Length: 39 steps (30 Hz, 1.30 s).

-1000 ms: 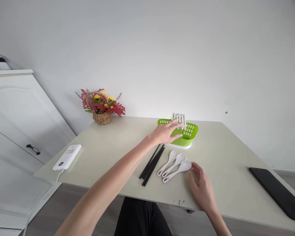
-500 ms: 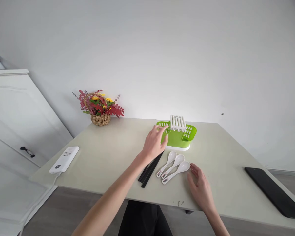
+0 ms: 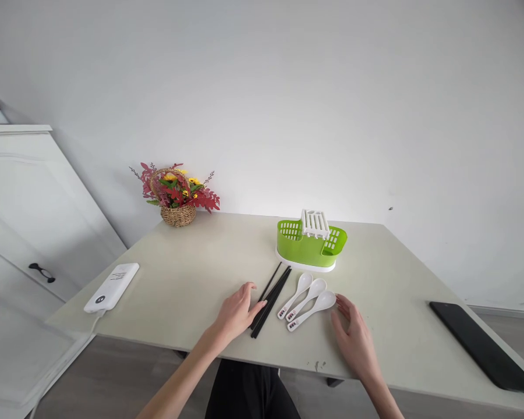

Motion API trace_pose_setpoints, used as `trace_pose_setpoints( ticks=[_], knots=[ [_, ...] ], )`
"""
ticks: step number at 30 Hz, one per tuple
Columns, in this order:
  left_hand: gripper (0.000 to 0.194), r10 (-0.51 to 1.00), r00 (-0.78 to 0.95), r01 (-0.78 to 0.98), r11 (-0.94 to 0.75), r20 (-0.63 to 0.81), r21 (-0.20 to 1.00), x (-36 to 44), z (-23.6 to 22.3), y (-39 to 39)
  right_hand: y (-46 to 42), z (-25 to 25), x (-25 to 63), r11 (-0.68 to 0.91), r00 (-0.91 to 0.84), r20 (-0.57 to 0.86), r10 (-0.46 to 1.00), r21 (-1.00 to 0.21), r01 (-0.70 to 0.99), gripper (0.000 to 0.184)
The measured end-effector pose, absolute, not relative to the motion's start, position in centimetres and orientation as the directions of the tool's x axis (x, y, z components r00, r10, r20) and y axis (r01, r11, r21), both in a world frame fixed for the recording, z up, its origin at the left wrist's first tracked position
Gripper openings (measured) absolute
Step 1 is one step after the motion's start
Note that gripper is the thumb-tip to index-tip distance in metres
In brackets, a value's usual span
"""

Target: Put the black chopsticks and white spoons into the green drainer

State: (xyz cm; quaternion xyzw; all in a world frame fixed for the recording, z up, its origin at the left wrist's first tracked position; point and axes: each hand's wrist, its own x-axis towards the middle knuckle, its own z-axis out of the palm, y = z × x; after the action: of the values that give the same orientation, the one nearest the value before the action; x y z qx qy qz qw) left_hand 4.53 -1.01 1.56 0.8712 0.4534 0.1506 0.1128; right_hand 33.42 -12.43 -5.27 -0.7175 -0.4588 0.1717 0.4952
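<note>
My left hand (image 3: 239, 311) is beside the black chopsticks (image 3: 274, 299), its thumb over their near part and its fingers apart; it holds nothing that I can see. To the right of the chopsticks lie three white spoons (image 3: 312, 302), fanned out with their bowls pointing away from me. My right hand (image 3: 353, 334) rests on the table near the bowl of the rightmost spoon, fingers loosely curved and apart, holding nothing. Behind the spoons stands a green utensil holder (image 3: 303, 251) with a white base and a white slotted piece (image 3: 315, 223) on top.
A wicker basket of artificial flowers (image 3: 178, 214) stands at the table's back left. Toward the left edge lies a white power bank (image 3: 112, 286) with a cable. A black phone (image 3: 480, 343) lies at the right edge. A white cabinet (image 3: 21, 227) adjoins the table on the left.
My left hand has come back from the green holder toward me and down beside the chopsticks. My right hand has stayed nearly in place by the spoons.
</note>
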Motion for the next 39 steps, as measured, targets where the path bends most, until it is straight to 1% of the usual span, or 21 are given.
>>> trace_pose_setpoints(
  ticks=[2,7,10,13,17,21,25,26,27,29,31,33,36,39],
  knots=[
    [0.028,0.823,0.547,0.752,-0.564,0.154,0.341,4.3,1.4,-1.1,-12.4,-5.3,33.4,-0.094,0.520,0.207,0.829,-0.865,0.493,0.054],
    [0.020,0.844,0.523,0.766,-0.527,0.120,0.369,4.1,1.4,-1.1,-12.5,-5.2,33.5,-0.100,0.516,0.211,0.830,-0.854,0.510,0.053],
    [0.024,0.849,0.525,0.770,-0.499,0.048,0.397,4.1,1.9,-1.0,-12.6,-5.4,33.6,-0.113,0.512,0.201,0.835,-0.849,0.517,0.053],
    [0.026,0.838,0.546,0.774,-0.505,0.002,0.382,4.2,2.4,-0.8,-12.6,-5.6,33.7,-0.129,0.523,0.189,0.831,-0.850,0.512,0.054],
    [0.019,0.841,0.540,0.795,-0.526,0.045,0.302,4.3,2.0,-0.9,-12.6,-5.7,33.7,-0.112,0.515,0.202,0.833,-0.850,0.514,0.055],
    [0.013,0.837,0.546,0.822,-0.546,0.050,0.163,4.6,1.7,-1.5,-12.7,-5.7,33.7,-0.116,0.508,0.193,0.839,-0.851,0.513,0.055],
    [0.016,0.832,0.554,0.831,-0.554,-0.017,-0.045,5.5,2.5,-2.3,-12.9,-6.2,34.0,-0.128,0.506,0.188,0.842,-0.842,0.525,0.056],
    [0.019,0.831,0.554,0.827,-0.555,-0.043,-0.088,5.8,2.8,-2.5,-12.9,-6.3,34.1,-0.127,0.505,0.188,0.843,-0.842,0.524,0.056],
    [0.028,0.829,0.554,0.821,-0.559,-0.069,-0.119,6.1,3.0,-2.6,-12.9,-6.5,34.2,-0.123,0.504,0.189,0.843,-0.843,0.523,0.055],
    [0.051,0.824,0.557,0.811,-0.566,-0.103,-0.146,6.7,3.3,-2.8,-12.9,-6.6,34.2,-0.113,0.506,0.195,0.840,-0.850,0.515,0.055],
    [0.064,0.826,0.552,0.811,-0.564,-0.116,-0.154,7.3,3.4,-3.0,-12.9,-6.6,34.2,-0.114,0.511,0.191,0.838,-0.855,0.506,0.055],
    [0.064,0.828,0.548,0.813,-0.561,-0.121,-0.157,7.8,3.3,-3.1,-13.0,-6.5,34.1,-0.127,0.520,0.179,0.835,-0.857,0.500,0.055],
    [0.054,0.832,0.543,0.819,-0.555,-0.115,-0.148,8.5,3.1,-3.2,-13.0,-6.3,34.0,-0.150,0.526,0.171,0.833,-0.845,0.513,0.056],
    [0.047,0.834,0.544,0.827,-0.551,-0.092,-0.111,8.7,2.9,-3.0,-13.0,-6.2,34.0,-0.156,0.524,0.175,0.834,-0.835,0.527,0.056]
  ],
)
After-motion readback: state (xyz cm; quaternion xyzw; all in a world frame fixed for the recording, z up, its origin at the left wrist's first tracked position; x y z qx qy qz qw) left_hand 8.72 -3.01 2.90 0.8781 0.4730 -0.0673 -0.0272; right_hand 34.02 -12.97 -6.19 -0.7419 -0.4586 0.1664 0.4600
